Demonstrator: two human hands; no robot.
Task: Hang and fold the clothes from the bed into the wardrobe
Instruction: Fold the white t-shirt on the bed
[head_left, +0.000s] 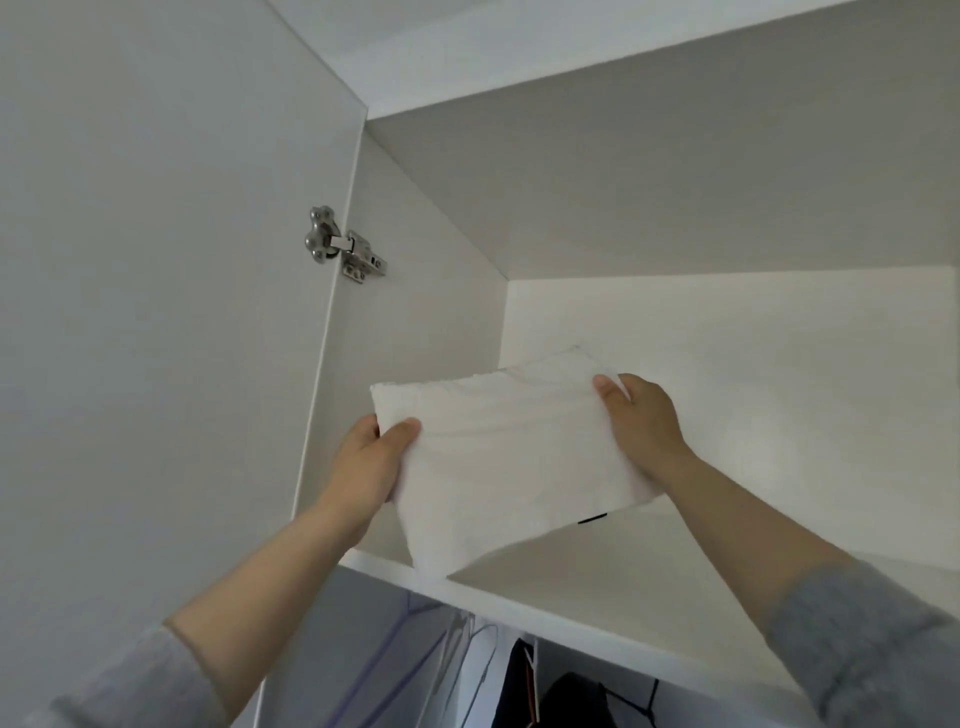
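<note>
A folded white garment (511, 452) is held up at the wardrobe's upper shelf (597, 618), its near lower corner touching the shelf's front edge. My left hand (371, 462) grips the garment's left edge, thumb on top. My right hand (641, 421) grips its right edge, thumb on top. A small dark tag shows under the garment's lower right edge. Both arms reach upward, grey sleeves pushed back.
The open wardrobe door (156, 312) stands at the left with a metal hinge (343, 249). Below the shelf hang dark clothes (561, 691) and wire hangers (478, 654). The shelf compartment's back wall (753, 338) is white.
</note>
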